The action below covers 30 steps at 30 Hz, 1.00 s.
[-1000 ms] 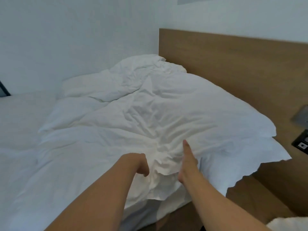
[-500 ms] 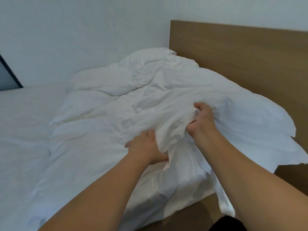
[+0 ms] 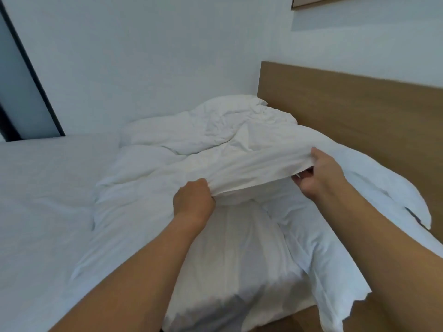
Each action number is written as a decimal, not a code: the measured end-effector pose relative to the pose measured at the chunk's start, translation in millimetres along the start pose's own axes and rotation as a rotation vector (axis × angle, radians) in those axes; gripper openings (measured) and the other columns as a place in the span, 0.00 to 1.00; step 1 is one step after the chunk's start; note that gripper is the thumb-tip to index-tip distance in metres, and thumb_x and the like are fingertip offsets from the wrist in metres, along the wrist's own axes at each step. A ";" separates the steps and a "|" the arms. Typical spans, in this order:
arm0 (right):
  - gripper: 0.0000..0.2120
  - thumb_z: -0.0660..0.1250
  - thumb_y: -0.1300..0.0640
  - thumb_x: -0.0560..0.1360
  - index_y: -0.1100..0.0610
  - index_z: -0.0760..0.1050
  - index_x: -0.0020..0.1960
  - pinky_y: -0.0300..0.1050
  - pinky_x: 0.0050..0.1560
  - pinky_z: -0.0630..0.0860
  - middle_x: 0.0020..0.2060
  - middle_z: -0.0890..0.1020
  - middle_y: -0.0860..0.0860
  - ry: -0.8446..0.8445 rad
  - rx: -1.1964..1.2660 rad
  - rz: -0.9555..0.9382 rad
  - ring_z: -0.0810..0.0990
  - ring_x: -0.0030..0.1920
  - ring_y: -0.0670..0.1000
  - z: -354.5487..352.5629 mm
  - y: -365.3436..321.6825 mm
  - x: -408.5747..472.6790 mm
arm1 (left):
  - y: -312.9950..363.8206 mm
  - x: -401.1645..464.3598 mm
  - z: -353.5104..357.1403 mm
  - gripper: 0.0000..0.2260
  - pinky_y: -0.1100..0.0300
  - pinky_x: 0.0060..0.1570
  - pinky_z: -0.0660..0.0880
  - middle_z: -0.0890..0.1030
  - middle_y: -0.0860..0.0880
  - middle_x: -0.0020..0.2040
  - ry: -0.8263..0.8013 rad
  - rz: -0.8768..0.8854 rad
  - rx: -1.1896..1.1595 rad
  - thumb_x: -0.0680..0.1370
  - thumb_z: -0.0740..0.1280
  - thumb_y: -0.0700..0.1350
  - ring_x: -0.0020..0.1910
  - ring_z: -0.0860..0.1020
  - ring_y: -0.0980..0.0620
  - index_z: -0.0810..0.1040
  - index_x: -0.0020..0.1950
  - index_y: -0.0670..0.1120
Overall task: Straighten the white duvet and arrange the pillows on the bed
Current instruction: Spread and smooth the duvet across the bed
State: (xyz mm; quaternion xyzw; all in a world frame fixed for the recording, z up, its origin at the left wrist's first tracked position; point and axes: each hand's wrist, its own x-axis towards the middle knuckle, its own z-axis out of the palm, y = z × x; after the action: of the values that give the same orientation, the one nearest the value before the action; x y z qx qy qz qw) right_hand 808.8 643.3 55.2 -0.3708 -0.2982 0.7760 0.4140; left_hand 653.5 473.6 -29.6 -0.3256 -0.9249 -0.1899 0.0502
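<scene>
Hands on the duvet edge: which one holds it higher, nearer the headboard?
The right hand, raised near the headboard; the left hand grips lower.

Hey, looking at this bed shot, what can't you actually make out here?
All from the head view:
- Pillows: how many, and where, is hidden by the bunched duvet.
- Left hand fingers: curled into the fabric, out of sight.
- Right hand fingertips: partly covered by the fold it holds.
- Picture frame: cut off by the top edge.
- Bed's foot end: cut off by the left edge.
</scene>
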 end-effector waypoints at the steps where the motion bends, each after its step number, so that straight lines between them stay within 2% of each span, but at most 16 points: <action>1: 0.14 0.66 0.55 0.77 0.55 0.75 0.62 0.50 0.55 0.79 0.54 0.82 0.51 -0.008 -0.036 -0.034 0.82 0.51 0.53 -1.9 2.9 -7.7 | -3.2 1.7 -13.5 0.06 0.58 0.38 0.68 0.80 0.43 0.47 0.039 0.033 0.028 0.73 0.62 0.40 0.45 0.79 0.41 0.75 0.48 0.45; 4: 0.24 0.67 0.58 0.72 0.58 0.66 0.66 0.47 0.57 0.72 0.56 0.75 0.50 0.017 -0.442 -0.317 0.75 0.53 0.51 -5.8 39.1 -39.4 | -18.4 -3.7 -39.8 0.03 0.58 0.36 0.67 0.80 0.44 0.45 0.084 0.129 0.119 0.72 0.62 0.41 0.42 0.78 0.42 0.73 0.44 0.47; 7: 0.37 0.69 0.59 0.68 0.60 0.55 0.73 0.52 0.65 0.66 0.62 0.66 0.56 0.029 -1.164 -0.901 0.68 0.60 0.57 -16.0 89.7 -67.1 | -26.7 -13.4 -57.8 0.04 0.58 0.37 0.67 0.80 0.45 0.44 0.116 0.207 0.169 0.71 0.62 0.42 0.42 0.78 0.42 0.75 0.45 0.47; 9: 0.44 0.69 0.58 0.65 0.61 0.54 0.76 0.59 0.70 0.57 0.66 0.62 0.60 0.094 -1.490 -1.241 0.63 0.65 0.62 -19.0 109.6 -68.8 | -26.7 -16.5 -67.1 0.06 0.58 0.38 0.67 0.80 0.46 0.45 0.141 0.263 0.191 0.72 0.63 0.43 0.44 0.79 0.42 0.77 0.47 0.47; 12: 0.48 0.72 0.53 0.61 0.61 0.56 0.77 0.63 0.73 0.49 0.72 0.60 0.60 -0.113 -1.782 -1.505 0.58 0.73 0.62 -7.8 122.2 -55.5 | -34.0 -18.1 -72.0 0.05 0.58 0.37 0.66 0.80 0.46 0.44 0.123 0.310 0.151 0.71 0.63 0.42 0.39 0.76 0.44 0.76 0.46 0.47; 14: 0.47 0.73 0.45 0.62 0.59 0.60 0.75 0.63 0.73 0.49 0.71 0.67 0.58 -0.272 -2.010 -1.381 0.62 0.73 0.61 12.6 128.0 -39.9 | -45.6 -14.0 -64.7 0.03 0.58 0.35 0.65 0.79 0.46 0.42 0.107 0.307 0.088 0.71 0.62 0.42 0.36 0.72 0.45 0.73 0.43 0.46; 15: 0.39 0.72 0.46 0.64 0.58 0.66 0.71 0.61 0.71 0.56 0.65 0.73 0.57 -0.317 -2.065 -1.283 0.70 0.68 0.60 23.9 131.8 -31.4 | -52.2 -11.8 -56.4 0.03 0.58 0.35 0.65 0.79 0.46 0.41 0.091 0.295 0.040 0.71 0.62 0.42 0.36 0.73 0.45 0.72 0.44 0.47; 17: 0.17 0.66 0.53 0.69 0.56 0.72 0.57 0.52 0.51 0.71 0.49 0.80 0.54 -0.300 -2.039 -1.125 0.79 0.50 0.59 45.2 133.7 -19.8 | -63.5 -11.4 -32.5 0.08 0.57 0.36 0.68 0.79 0.47 0.44 0.060 0.231 -0.115 0.72 0.63 0.45 0.41 0.77 0.44 0.71 0.50 0.48; 18: 0.11 0.64 0.54 0.71 0.55 0.72 0.52 0.48 0.42 0.70 0.44 0.79 0.53 -0.271 -1.977 -1.055 0.79 0.44 0.59 53.9 131.5 -16.0 | -67.8 -14.7 -18.2 0.15 0.55 0.39 0.70 0.79 0.47 0.50 0.016 0.179 -0.175 0.72 0.64 0.48 0.46 0.77 0.44 0.70 0.58 0.49; 20: 0.06 0.61 0.55 0.72 0.54 0.70 0.49 0.46 0.37 0.65 0.41 0.78 0.51 -0.231 -1.892 -0.940 0.76 0.40 0.57 64.6 122.7 -8.1 | -76.4 -30.5 10.3 0.33 0.49 0.56 0.70 0.71 0.48 0.65 -0.150 0.061 -0.116 0.71 0.65 0.55 0.60 0.72 0.44 0.57 0.73 0.50; 21: 0.06 0.60 0.55 0.72 0.53 0.70 0.48 0.45 0.38 0.66 0.41 0.78 0.50 -0.223 -1.892 -0.913 0.76 0.40 0.57 68.3 116.7 -3.8 | -80.9 -42.1 22.0 0.41 0.44 0.63 0.65 0.64 0.47 0.71 -0.244 0.008 -0.036 0.70 0.65 0.58 0.67 0.67 0.44 0.48 0.77 0.51; 23: 0.05 0.60 0.56 0.72 0.53 0.70 0.47 0.46 0.39 0.67 0.42 0.79 0.51 -0.199 -1.892 -0.889 0.76 0.41 0.57 73.6 106.8 1.8 | -95.0 -62.0 40.3 0.48 0.33 0.68 0.53 0.52 0.46 0.77 -0.369 -0.077 0.117 0.70 0.66 0.61 0.75 0.55 0.42 0.37 0.78 0.52; 25: 0.04 0.60 0.54 0.73 0.53 0.71 0.46 0.46 0.41 0.69 0.44 0.80 0.53 -0.180 -1.854 -0.855 0.77 0.43 0.58 79.4 98.7 4.7 | -117.4 -65.3 46.5 0.45 0.32 0.67 0.52 0.50 0.45 0.77 -0.359 -0.141 0.241 0.73 0.64 0.58 0.75 0.52 0.41 0.36 0.78 0.52; 27: 0.06 0.59 0.51 0.75 0.51 0.73 0.47 0.46 0.44 0.68 0.50 0.80 0.54 -0.174 -1.860 -0.827 0.78 0.49 0.59 82.8 92.7 8.9 | -141.8 -52.4 33.0 0.33 0.41 0.64 0.65 0.62 0.44 0.72 -0.290 -0.159 0.270 0.77 0.60 0.50 0.69 0.65 0.42 0.48 0.78 0.51; 28: 0.08 0.59 0.49 0.76 0.50 0.74 0.50 0.47 0.47 0.69 0.53 0.80 0.53 -0.170 -1.878 -0.805 0.78 0.52 0.59 82.2 88.9 11.5 | -151.3 -40.2 18.4 0.26 0.47 0.59 0.70 0.69 0.44 0.67 -0.228 -0.142 0.218 0.78 0.59 0.47 0.63 0.71 0.43 0.57 0.75 0.50; 30: 0.12 0.57 0.48 0.76 0.50 0.75 0.54 0.49 0.50 0.70 0.56 0.79 0.54 -0.147 -1.905 -0.752 0.77 0.54 0.59 78.4 77.4 13.5 | -159.5 -13.4 -27.0 0.13 0.55 0.45 0.71 0.77 0.43 0.56 -0.093 -0.083 0.137 0.77 0.59 0.43 0.53 0.77 0.41 0.69 0.61 0.47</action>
State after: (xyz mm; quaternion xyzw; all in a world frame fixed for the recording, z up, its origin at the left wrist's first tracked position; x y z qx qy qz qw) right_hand 706.6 605.6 34.1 -0.3796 -0.9119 0.0578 0.1449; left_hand 564.1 341.2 -58.4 -0.2911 -0.9497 -0.1130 0.0215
